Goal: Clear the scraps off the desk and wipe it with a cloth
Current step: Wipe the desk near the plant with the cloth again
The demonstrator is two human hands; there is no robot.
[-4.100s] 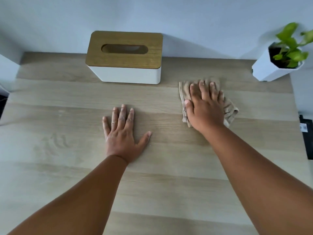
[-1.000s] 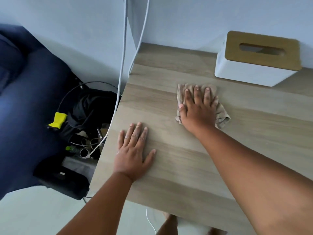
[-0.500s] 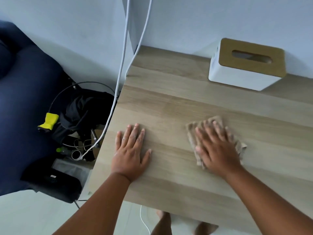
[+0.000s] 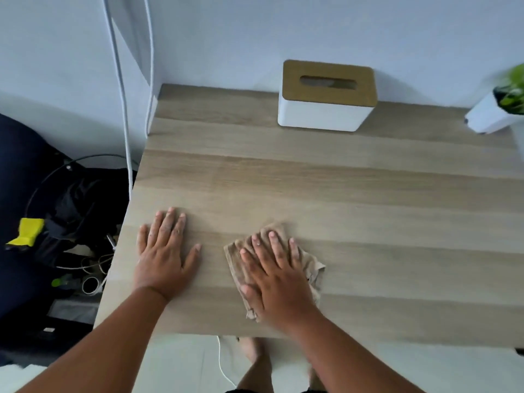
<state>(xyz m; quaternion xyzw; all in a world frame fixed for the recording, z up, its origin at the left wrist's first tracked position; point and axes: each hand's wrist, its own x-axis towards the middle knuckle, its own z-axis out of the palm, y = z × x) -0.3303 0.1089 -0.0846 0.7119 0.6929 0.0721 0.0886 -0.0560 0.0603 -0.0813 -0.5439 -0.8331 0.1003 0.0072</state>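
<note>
Head view: right hand (image 4: 279,282) flat, fingers straight and spread, pressing tan cloth (image 4: 313,269) onto wooden desk (image 4: 368,194) near front edge. Left hand (image 4: 163,256) flat on bare wood beside it, holding nothing. Tissue box (image 4: 326,109) and potted plant (image 4: 499,109) along back wall.

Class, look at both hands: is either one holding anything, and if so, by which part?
Neither grips anything. The right hand presses flat on the middle of the cloth; the left hand rests flat on the bare desk.
</note>
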